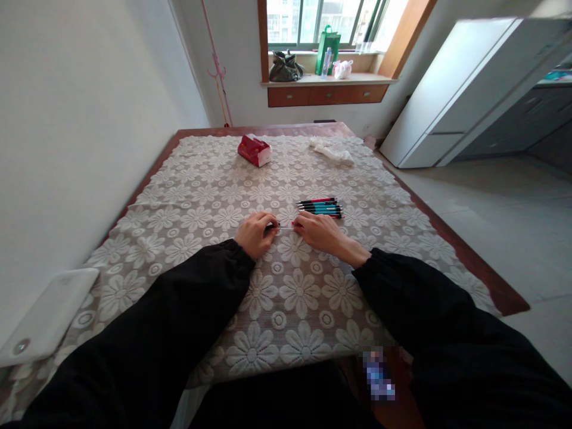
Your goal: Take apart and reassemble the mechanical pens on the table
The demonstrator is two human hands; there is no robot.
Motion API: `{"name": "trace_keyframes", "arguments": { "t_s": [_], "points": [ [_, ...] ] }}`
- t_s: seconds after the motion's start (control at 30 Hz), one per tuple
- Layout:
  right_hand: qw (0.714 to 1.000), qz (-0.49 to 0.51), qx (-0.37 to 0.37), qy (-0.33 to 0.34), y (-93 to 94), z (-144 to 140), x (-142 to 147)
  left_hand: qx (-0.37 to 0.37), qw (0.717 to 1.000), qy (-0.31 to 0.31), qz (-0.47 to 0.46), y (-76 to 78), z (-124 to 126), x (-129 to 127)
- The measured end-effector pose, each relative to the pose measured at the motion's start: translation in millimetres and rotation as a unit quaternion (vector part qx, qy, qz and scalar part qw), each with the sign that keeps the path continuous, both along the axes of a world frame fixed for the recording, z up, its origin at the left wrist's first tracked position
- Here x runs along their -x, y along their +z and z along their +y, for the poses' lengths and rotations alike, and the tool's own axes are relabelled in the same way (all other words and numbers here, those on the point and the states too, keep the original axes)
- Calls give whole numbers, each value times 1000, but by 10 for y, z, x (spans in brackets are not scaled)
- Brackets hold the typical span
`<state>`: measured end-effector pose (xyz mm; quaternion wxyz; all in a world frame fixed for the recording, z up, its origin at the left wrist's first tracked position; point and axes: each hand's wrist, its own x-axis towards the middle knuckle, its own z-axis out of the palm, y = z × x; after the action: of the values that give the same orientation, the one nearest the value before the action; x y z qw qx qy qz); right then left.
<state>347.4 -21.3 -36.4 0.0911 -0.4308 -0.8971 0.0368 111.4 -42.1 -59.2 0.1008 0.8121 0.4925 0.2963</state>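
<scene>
A single head-worn camera looks forward and down across a table (179,196), hands close below centre, a window (326,24) far off at 12 o'clock.

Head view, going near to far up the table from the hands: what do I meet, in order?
Left hand and right hand pinching a thin pen part between them → row of pens → red tissue pack and crumpled white cloth → windowsill with bags and a bottle.

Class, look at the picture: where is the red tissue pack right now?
The red tissue pack lies at the table's far end, left of the crumpled white cloth.
</scene>
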Motion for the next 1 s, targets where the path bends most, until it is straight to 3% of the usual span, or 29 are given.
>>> {"name": "trace_keyframes", "arguments": {
  "t_s": [0.2, 0.43, 1.0],
  "points": [
    [1000, 15, 2, 8, -6, -5, 11, -25, 999, -28, 5, -9, 14, 18],
    [999, 43, 11, 10, 5, -7, -2, -63, 998, 6, -2, 16, -18, 7],
    [992, 97, -35, 77, -38, 45, -13, -61, 998, -7, -13, 55, -19, 12]
  ]
}}
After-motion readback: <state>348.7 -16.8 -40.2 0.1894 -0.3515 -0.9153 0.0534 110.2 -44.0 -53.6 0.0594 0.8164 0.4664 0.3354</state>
